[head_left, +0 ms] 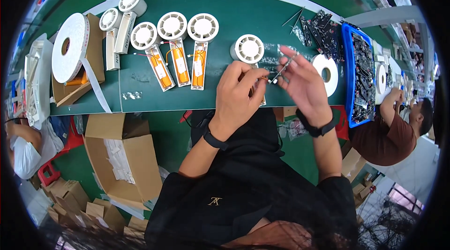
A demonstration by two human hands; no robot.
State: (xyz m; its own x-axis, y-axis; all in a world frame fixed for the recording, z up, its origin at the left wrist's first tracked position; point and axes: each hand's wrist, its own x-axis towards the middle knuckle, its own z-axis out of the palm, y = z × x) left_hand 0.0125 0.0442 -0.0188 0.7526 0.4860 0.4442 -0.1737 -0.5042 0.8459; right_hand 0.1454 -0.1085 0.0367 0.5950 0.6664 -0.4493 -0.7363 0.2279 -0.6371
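A white handheld fan (pixel 249 49) lies in front of me at the table's near edge, its handle partly hidden behind my left hand. My left hand (pixel 236 97) is closed over that handle, pinching thin wires (pixel 265 79) with its thumb and forefinger. My right hand (pixel 304 81) holds a narrow circuit board (pixel 285 67) on a slant between thumb and fingers. A small white connector (pixel 273 81) sits at the board's lower end, close to the left fingertips. I cannot tell whether the wires are joined to it.
Three fans with orange batteries (pixel 179 62) in open handles lie to the left. Two more fans (pixel 125 27) lie beyond them, beside a tape roll (pixel 70 47) and cardboard box (pixel 96 62). At right are a tape roll (pixel 332 79), loose boards (pixel 323 32) and a blue bin (pixel 348 71).
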